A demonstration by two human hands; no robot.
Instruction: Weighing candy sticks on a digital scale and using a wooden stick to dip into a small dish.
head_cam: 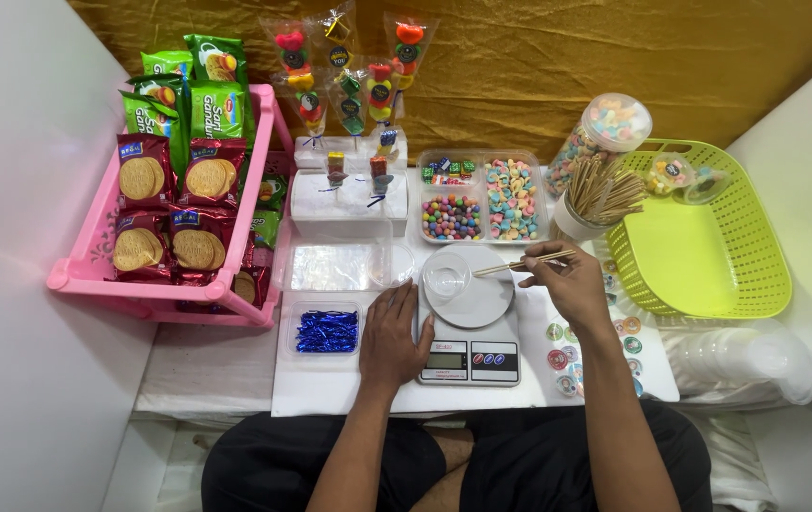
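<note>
Wooden skewer [523,264] pinched in the right hand [567,283] over the scale [469,356]; left hand [393,334] lies flat, fingers together, beside the scale.

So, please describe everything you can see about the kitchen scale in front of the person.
The kitchen scale is a flat, silver-grey device with a round pale weighing plate on top. At its near edge there is a small display and a dark panel with buttons. It lies level on the white board. A small clear cup stands on the plate. The left hand rests beside it, touching its left edge.
</note>
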